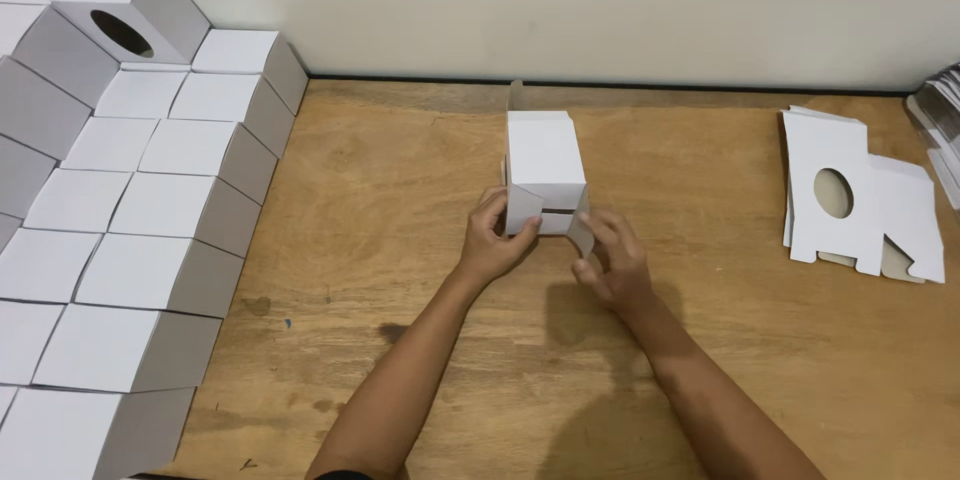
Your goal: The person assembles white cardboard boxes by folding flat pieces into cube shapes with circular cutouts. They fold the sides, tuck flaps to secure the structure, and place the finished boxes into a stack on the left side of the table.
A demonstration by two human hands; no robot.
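Observation:
A white cardboard box [545, 160] lies on the wooden table [400, 240] near the middle, its open end toward me. My left hand [495, 240] grips the box's near left side and presses a grey side flap inward. My right hand [610, 260] pinches the right flap of the same end. The flaps at that end are partly folded, with a dark gap between them.
Many folded white boxes [150, 200] are stacked in rows along the left, one at the top showing an oval hole [122, 33]. A pile of flat box blanks [860, 200] with an oval cutout lies at the right. A wall runs behind the table.

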